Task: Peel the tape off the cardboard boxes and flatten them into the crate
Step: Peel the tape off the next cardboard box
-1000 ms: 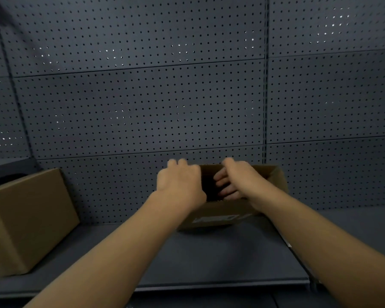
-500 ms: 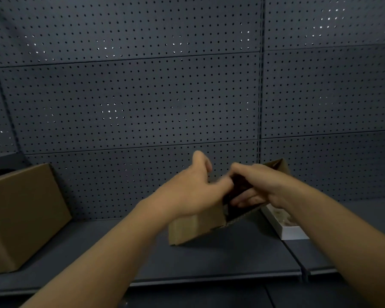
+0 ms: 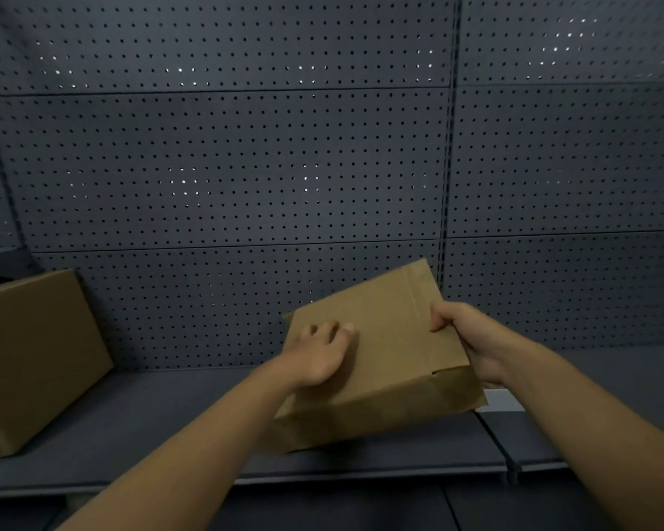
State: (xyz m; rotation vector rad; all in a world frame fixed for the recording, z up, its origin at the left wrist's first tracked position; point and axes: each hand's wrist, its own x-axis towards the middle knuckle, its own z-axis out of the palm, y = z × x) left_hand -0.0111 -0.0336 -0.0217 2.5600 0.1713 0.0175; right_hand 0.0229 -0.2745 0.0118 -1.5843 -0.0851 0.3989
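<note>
No brand, label or legible writing shows on any surface in view. The small cardboard box (image 3: 384, 346) is held tilted above the dark grey shelf (image 3: 162, 423), in front of the perforated back panel (image 3: 246, 166), its broad plain face turned toward the camera. A strip of clear tape (image 3: 418, 297) runs along that face near its right edge. The box is closed on the visible sides, so its contents cannot be determined; a flap at the lower right corner stands slightly ajar. The left hand (image 3: 319, 358) grips the left portion of the box, fingers (image 3: 322, 331) curled over the broad face. The right hand (image 3: 472, 339) holds the right edge, thumb pressed on the face beside the tape, remaining fingers hidden behind the box. A larger cardboard box (image 3: 31, 358) sits closed on the shelf at far left, well apart from the held one; its contents are not visible. A white object (image 3: 503, 400) lies on the shelf just behind the lower right corner of the held box, mostly hidden and not identifiable.
</note>
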